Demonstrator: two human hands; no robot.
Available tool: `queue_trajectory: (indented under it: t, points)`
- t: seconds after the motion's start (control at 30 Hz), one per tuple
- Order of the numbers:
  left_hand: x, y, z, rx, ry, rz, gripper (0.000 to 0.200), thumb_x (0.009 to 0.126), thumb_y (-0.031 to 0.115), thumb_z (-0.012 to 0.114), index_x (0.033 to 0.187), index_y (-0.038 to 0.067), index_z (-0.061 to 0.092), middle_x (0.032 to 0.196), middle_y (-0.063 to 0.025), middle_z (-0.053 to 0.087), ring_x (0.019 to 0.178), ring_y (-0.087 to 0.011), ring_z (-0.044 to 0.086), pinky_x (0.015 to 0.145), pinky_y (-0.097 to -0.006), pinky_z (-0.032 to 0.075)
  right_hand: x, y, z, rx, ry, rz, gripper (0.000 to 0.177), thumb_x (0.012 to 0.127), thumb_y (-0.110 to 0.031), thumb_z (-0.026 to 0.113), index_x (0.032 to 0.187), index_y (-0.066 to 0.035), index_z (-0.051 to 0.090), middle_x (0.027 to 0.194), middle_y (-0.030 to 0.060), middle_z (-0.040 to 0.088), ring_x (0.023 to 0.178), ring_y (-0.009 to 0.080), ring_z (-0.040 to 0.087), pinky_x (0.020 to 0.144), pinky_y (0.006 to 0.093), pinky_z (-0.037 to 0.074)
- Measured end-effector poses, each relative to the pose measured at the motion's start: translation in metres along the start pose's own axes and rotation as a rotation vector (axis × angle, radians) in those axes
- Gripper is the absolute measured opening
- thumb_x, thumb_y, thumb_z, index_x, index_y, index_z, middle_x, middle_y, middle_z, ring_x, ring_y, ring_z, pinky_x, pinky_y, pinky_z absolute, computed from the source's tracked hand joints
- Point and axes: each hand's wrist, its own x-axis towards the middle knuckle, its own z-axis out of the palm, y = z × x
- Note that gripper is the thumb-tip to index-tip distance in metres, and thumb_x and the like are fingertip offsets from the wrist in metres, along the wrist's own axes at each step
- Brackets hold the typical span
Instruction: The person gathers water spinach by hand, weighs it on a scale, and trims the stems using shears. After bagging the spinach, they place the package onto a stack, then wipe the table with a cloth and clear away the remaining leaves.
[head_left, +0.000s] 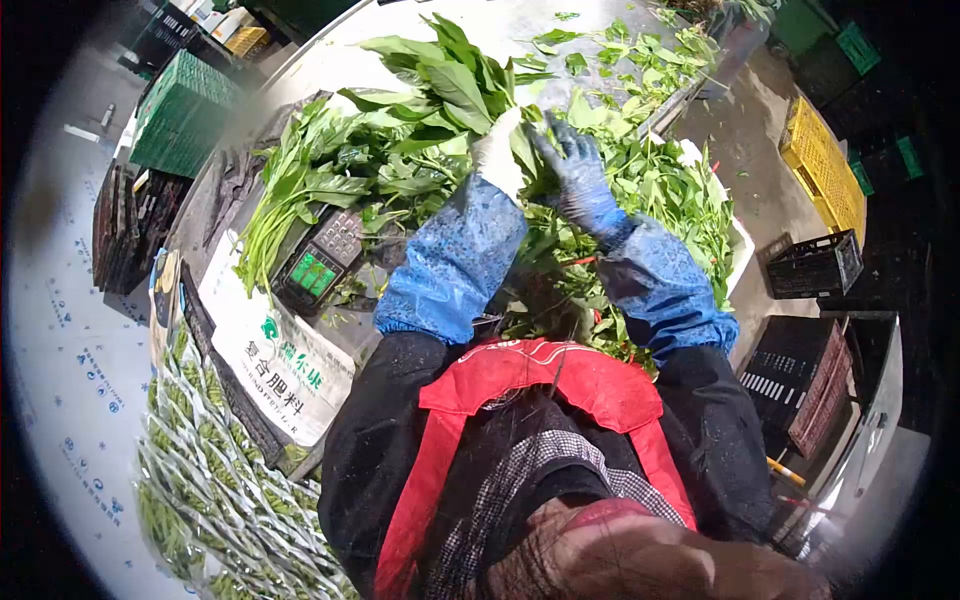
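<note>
The white-gloved left hand (500,155) grips a leafy bunch (455,85) over the worktop, seemingly to keep its stems together; the grey-gloved right hand (580,175) is open just beside. Long-stemmed greens (265,220) leave the scale's display (313,272) readable.

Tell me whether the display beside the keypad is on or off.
On: the display glows bright green, just below the dark keypad.

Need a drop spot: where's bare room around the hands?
Free: far-left tabletop, between its edge and the leafy bunch in the left hand; the printed fertilizer sack beside the digital scale. Crowded: leafy greens around the right hand.
</note>
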Motion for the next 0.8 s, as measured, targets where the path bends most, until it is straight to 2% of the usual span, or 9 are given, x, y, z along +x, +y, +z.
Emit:
queue_trajectory:
  t: [0.1, 0.17, 0.2, 0.23, 0.33, 0.53, 0.6, 0.63, 0.8]
  points:
    - [-0.009, 0.036, 0.003, 0.011, -0.062, -0.094, 0.029, 0.075, 0.021, 0.057, 0.097, 0.003, 0.055, 0.089, -0.009, 0.059, 0.079, -0.023, 0.058, 0.073, -0.0375, 0.047, -0.016, 0.015, 0.045, 0.271, -0.079, -0.082, 0.045, 0.075, -0.017, 0.056, 0.119, -0.019, 0.046, 0.092, 0.0096, 0.054, 0.08, 0.027, 0.054, 0.063, 0.0356, 0.044]
    - [-0.006, 0.055, -0.008, -0.051, -0.195, -0.096, 0.033, 0.079, 0.022, 0.049, 0.103, 0.0, 0.053, 0.1, -0.0123, 0.057, 0.09, -0.0252, 0.056, 0.081, -0.039, 0.045, -0.037, 0.034, 0.053, 0.346, -0.144, -0.062, 0.028, 0.077, -0.019, 0.055, 0.105, -0.015, 0.055, 0.083, 0.0106, 0.054, 0.076, 0.0277, 0.055, 0.062, 0.0375, 0.044]
    - [0.005, 0.061, -0.014, -0.161, -0.207, -0.026, 0.028, 0.077, 0.016, 0.052, 0.098, -0.002, 0.053, 0.091, -0.0126, 0.058, 0.078, -0.0262, 0.059, 0.071, -0.0376, 0.05, -0.047, 0.041, 0.053, 0.43, -0.277, 0.046, 0.016, 0.077, -0.019, 0.055, 0.09, -0.012, 0.061, 0.078, 0.0125, 0.057, 0.073, 0.0301, 0.056, 0.062, 0.0386, 0.045]
    - [0.014, 0.067, -0.027, -0.124, -0.246, -0.026, 0.029, 0.077, 0.016, 0.052, 0.099, -0.002, 0.053, 0.095, -0.0126, 0.058, 0.083, -0.0257, 0.058, 0.074, -0.0377, 0.049, -0.054, 0.052, 0.052, 0.434, -0.279, 0.043, 0.016, 0.077, -0.019, 0.055, 0.09, -0.012, 0.061, 0.078, 0.0125, 0.057, 0.073, 0.0301, 0.056, 0.062, 0.0386, 0.045]
    - [0.028, 0.078, -0.039, -0.106, -0.294, -0.045, 0.028, 0.077, 0.012, 0.049, 0.1, -0.003, 0.054, 0.094, -0.0128, 0.058, 0.084, -0.0251, 0.058, 0.074, -0.0371, 0.049, -0.069, 0.091, 0.045, 0.13, -0.943, 0.179, 0.027, 0.072, -0.031, 0.057, 0.088, -0.009, 0.063, 0.084, 0.0166, 0.061, 0.081, 0.033, 0.058, 0.07, 0.0392, 0.046]
    - [0.017, 0.054, -0.024, -0.082, -0.344, -0.089, 0.023, 0.075, 0.012, 0.053, 0.093, 0.0, 0.057, 0.085, -0.0133, 0.06, 0.077, -0.0268, 0.058, 0.07, -0.0407, 0.049, -0.007, 0.061, 0.011, 0.635, -0.284, 0.394, 0.034, 0.078, -0.031, 0.058, 0.103, -0.008, 0.059, 0.093, 0.0158, 0.06, 0.082, 0.0295, 0.058, 0.072, 0.0346, 0.046]
    - [0.006, 0.047, -0.013, -0.092, -0.274, -0.256, 0.022, 0.074, 0.011, 0.054, 0.09, -0.002, 0.057, 0.083, -0.0134, 0.06, 0.074, -0.0268, 0.059, 0.068, -0.0396, 0.05, 0.005, 0.045, 0.027, 0.742, -0.094, 0.263, 0.035, 0.082, -0.033, 0.051, 0.105, -0.008, 0.056, 0.093, 0.0167, 0.059, 0.082, 0.032, 0.057, 0.073, 0.0369, 0.046]
    - [-0.006, 0.052, -0.005, -0.219, -0.294, -0.314, 0.022, 0.072, 0.01, 0.054, 0.089, -0.004, 0.057, 0.081, -0.0136, 0.06, 0.073, -0.0273, 0.058, 0.068, -0.04, 0.05, 0.01, 0.042, 0.039, 0.575, -0.073, 0.096, 0.034, 0.081, -0.032, 0.051, 0.101, -0.005, 0.055, 0.088, 0.018, 0.059, 0.082, 0.034, 0.056, 0.071, 0.0386, 0.045]
    - [0.022, 0.054, -0.025, -0.181, -0.272, -0.147, 0.023, 0.069, 0.009, 0.055, 0.087, -0.004, 0.056, 0.083, -0.0131, 0.06, 0.075, -0.0273, 0.058, 0.073, -0.0357, 0.049, -0.015, 0.072, 0.055, 0.399, -0.427, 0.263, 0.027, 0.08, -0.029, 0.052, 0.094, -0.006, 0.059, 0.084, 0.0188, 0.059, 0.08, 0.0356, 0.056, 0.07, 0.0396, 0.045]
